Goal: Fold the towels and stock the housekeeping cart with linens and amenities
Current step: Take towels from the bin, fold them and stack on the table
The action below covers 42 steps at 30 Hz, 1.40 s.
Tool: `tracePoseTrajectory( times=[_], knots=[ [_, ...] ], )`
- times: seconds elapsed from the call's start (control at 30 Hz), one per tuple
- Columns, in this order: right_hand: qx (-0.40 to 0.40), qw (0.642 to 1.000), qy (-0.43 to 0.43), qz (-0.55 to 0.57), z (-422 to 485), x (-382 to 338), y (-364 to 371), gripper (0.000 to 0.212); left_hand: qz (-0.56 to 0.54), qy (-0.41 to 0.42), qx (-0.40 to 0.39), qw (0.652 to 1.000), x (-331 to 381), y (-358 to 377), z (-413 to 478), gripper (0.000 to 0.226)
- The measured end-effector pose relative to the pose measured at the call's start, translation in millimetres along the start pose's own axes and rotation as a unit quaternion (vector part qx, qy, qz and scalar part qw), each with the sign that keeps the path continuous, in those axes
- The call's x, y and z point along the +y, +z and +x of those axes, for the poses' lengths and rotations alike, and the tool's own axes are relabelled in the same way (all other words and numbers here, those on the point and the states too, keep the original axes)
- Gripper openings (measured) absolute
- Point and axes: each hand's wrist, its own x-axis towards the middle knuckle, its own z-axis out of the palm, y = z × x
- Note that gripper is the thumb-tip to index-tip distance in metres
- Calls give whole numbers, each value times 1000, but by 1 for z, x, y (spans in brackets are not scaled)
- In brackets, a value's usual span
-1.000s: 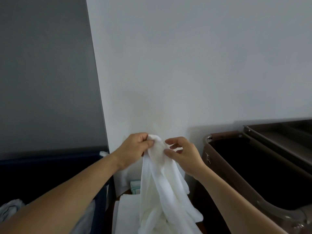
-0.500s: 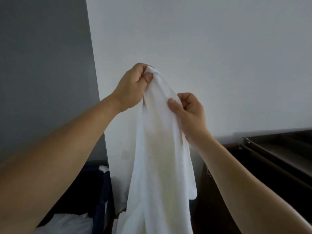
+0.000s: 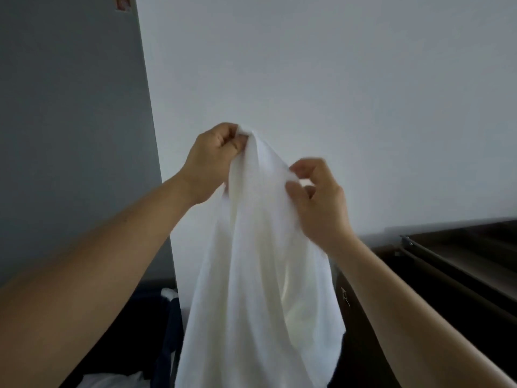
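The left hand (image 3: 216, 161) pinches the white towel (image 3: 260, 275) top high while the right hand (image 3: 316, 197) pinches its edge, probably to find a corner for folding.

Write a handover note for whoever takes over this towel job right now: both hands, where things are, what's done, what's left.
Left hand: grips the white towel at its top, held up in front of the wall.
Right hand: pinches the towel's edge a little lower, to the right.
The towel hangs loose and unfolded between the arms. More white linen lies at lower left, and the dark cart stands on the right.
Done: towel picked up.
Left: spread it, fold it, stock the cart.
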Motion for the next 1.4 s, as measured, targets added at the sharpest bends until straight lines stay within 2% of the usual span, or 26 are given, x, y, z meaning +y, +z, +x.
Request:
tracePoseTrajectory(
  times=[0.03,0.13,0.23,0.33,0.5,0.57,0.7,0.8,0.9,1.07,1.17,1.27,1.4],
  knots=[
    [-25,999,-3,-42,-11,10,1,27,26,-5,-23,999,-6,0,-4,16],
    [-91,986,36,-136,-36,32,6,25,8,-33,-65,997,-17,7,-20,15],
    [-150,977,108,-105,-49,38,13,13,16,-51,-97,994,-22,17,-27,15],
    [-136,982,115,-56,-61,41,18,12,65,-49,-107,991,-30,20,-35,16],
    [-101,986,75,-107,-86,48,28,18,119,-44,-74,989,-40,22,-47,18],
    [-123,978,80,-147,-93,53,34,15,135,-27,-69,988,-42,24,-49,18],
    [-161,966,116,-167,-105,63,36,31,188,11,-44,981,-45,19,-51,18],
    [-191,955,131,-184,-114,66,28,37,239,8,-15,971,-54,3,-49,19],
    [-188,949,166,-189,-113,68,12,34,274,-5,2,962,-62,-10,-51,16],
    [-212,932,244,-164,-127,77,9,17,236,8,13,972,-57,-10,-53,12],
    [-186,935,265,-145,-143,82,10,6,226,16,21,974,-53,-14,-49,12],
    [-124,942,273,-148,-149,84,4,19,233,15,19,972,-54,-18,-46,11],
    [-35,961,261,-83,-148,78,2,14,230,-1,46,972,-59,-25,-41,15]
  ],
)
